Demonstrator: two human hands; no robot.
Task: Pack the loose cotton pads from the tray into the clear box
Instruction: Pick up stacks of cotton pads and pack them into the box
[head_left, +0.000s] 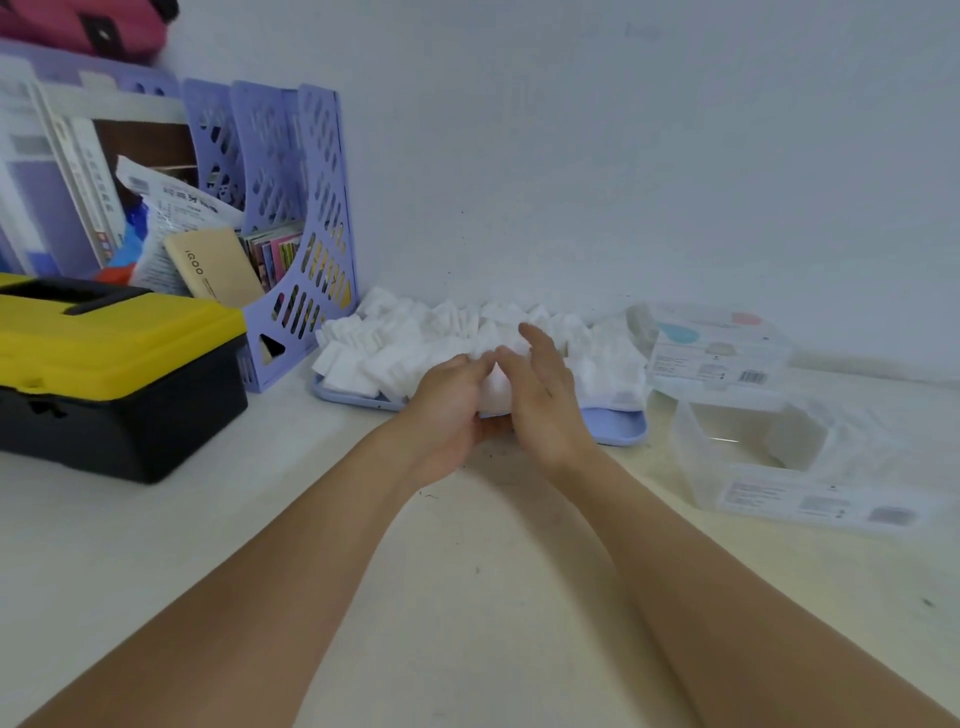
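White cotton pads (415, 343) lie heaped on a lilac tray (618, 423) at the back of the pale tabletop (467, 597), against the wall. Both hands meet at the tray's near edge, pressing a small stack of pads (493, 395) between them. The left hand (447, 410) cups the stack from below and the side, its fingers curled round it. The right hand (545, 395) lies flat against the stack's other side, fingers straight.

Right of the tray, well apart from the hands, stands the clear box (753, 447), open on top with nothing visible inside. Its lid (722, 348) lies just behind it, near the wall. Left of the tray stands a lilac file rack (306, 234) stuffed with papers, with a yellow-lidded black toolbox (114, 374) in front of it.
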